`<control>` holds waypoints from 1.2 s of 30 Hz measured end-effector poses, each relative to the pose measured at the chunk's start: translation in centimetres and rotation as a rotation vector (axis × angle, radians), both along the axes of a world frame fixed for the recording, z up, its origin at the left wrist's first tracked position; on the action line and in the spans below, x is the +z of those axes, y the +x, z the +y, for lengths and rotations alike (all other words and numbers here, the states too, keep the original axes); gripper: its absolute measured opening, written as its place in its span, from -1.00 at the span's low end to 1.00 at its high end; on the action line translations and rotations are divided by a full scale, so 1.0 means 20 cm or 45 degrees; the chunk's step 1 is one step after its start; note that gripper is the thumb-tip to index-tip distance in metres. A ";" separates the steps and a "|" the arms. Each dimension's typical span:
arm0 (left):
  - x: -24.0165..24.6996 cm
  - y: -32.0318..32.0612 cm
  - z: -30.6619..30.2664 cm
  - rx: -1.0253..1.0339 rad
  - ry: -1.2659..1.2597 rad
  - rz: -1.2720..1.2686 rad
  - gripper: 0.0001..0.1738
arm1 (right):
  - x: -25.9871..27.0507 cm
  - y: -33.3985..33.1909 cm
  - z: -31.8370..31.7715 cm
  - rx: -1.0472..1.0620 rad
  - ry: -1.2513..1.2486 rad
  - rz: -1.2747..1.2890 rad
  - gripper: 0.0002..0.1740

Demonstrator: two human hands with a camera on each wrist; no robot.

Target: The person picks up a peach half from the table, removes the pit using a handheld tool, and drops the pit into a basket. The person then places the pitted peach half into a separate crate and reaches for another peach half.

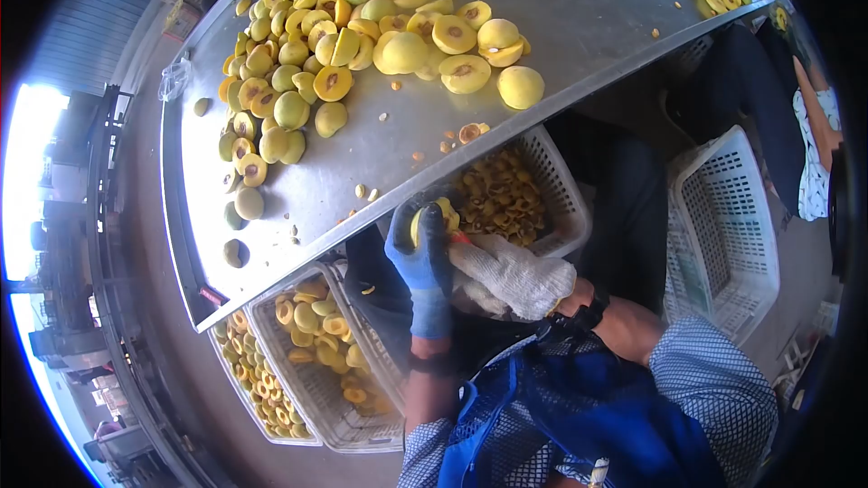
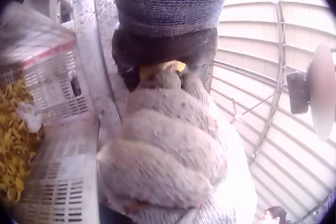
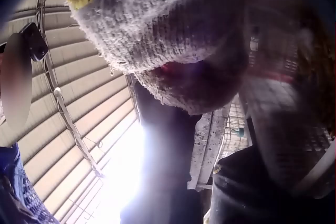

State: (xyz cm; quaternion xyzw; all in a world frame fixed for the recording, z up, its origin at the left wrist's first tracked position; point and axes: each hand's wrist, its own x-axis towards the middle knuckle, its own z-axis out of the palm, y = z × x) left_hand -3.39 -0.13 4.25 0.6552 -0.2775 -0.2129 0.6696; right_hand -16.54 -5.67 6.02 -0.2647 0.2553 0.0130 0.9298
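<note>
My left hand [image 1: 421, 262], in a blue glove with dark coating, grips a yellow peach [image 1: 448, 211] just off the table's front edge. Close against it, my right hand [image 1: 514, 276] in a white knit glove curls round a small red-handled tool [image 1: 461, 238]. Only a bit of red shows; the tool's working end is hidden. In the left wrist view, the white-gloved fingers [image 2: 163, 145] are bent right below the dark fingertips, with a sliver of yellow fruit between. Below the hands stands a white crate [image 1: 571, 217] of brownish-yellow scraps [image 1: 506, 190].
Many peaches and halves [image 1: 298, 63] lie heaped on the metal table [image 1: 561, 27], with loose pits near its edge. Two crates of peach halves [image 1: 316, 325] stand at lower left. Another white crate [image 1: 728, 208] is at right, near a seated person [image 1: 800, 145].
</note>
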 end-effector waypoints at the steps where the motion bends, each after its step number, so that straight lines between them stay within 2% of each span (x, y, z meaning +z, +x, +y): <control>1: 0.00 0.02 -0.01 -0.078 -0.011 0.006 -0.73 | 0.00 0.00 0.01 0.004 0.022 -0.015 -0.56; 5: 0.00 0.09 0.01 -0.331 0.053 0.099 -0.74 | -0.02 -0.01 0.04 0.011 0.116 -0.056 -0.55; 8: -0.01 0.13 0.00 -0.437 0.104 0.160 -0.68 | -0.01 0.01 0.08 -0.034 -0.064 0.002 -0.56; 12: -0.11 0.10 0.01 -0.491 -0.115 0.367 -0.55 | 0.02 -0.01 0.08 -0.038 0.207 -0.118 -0.56; 15: -0.14 0.05 -0.02 -0.512 -0.340 0.618 -0.48 | -0.05 -0.02 0.07 -0.028 0.153 -0.173 -0.54; 16: -0.13 0.03 -0.02 -0.501 -0.356 0.669 -0.47 | -0.09 -0.03 0.05 0.048 0.214 -0.249 -0.66; 17: -0.12 0.02 -0.02 -0.490 -0.373 0.718 -0.45 | -0.13 -0.03 0.07 0.008 -0.029 -0.127 -0.66; 18: -0.20 0.05 -0.01 -0.478 -0.315 0.579 -0.41 | -0.15 -0.03 0.10 -0.032 -0.271 -0.009 -0.62; 21: -0.24 0.03 -0.01 -0.192 -0.163 0.261 -0.34 | -0.16 -0.05 0.06 0.105 -0.454 0.057 -0.38; 22: -0.26 0.02 0.00 -0.193 -0.207 0.271 -0.28 | -0.16 -0.05 0.06 0.129 -0.510 0.051 -0.44; 25: -0.17 -0.03 0.00 -0.174 -0.216 0.348 -0.26 | -0.09 -0.04 0.04 0.138 -0.549 0.131 -0.61; 28: -0.14 -0.02 0.02 -0.211 -0.212 0.846 -0.28 | 0.00 -0.06 0.02 0.118 -0.465 0.103 -0.63; 30: -0.09 -0.03 0.03 -0.200 -0.166 0.656 -0.26 | -0.02 -0.10 0.01 0.071 -0.347 -0.050 -0.58; 32: -0.02 -0.03 0.06 -0.104 -0.092 0.445 -0.29 | -0.10 -0.12 -0.01 -0.037 -0.976 -0.205 -0.63; 34: 0.07 0.08 0.17 -0.022 0.057 0.299 -0.40 | -0.10 -0.16 -0.08 0.247 -0.129 -0.328 -0.67; 35: 0.10 0.16 0.26 0.012 0.013 0.280 -0.44 | -0.14 -0.14 -0.09 0.191 -0.116 -0.150 -0.66; 36: 0.13 0.26 0.36 0.031 0.070 0.110 -0.45 | -0.21 -0.12 -0.08 0.139 -0.099 0.031 -0.65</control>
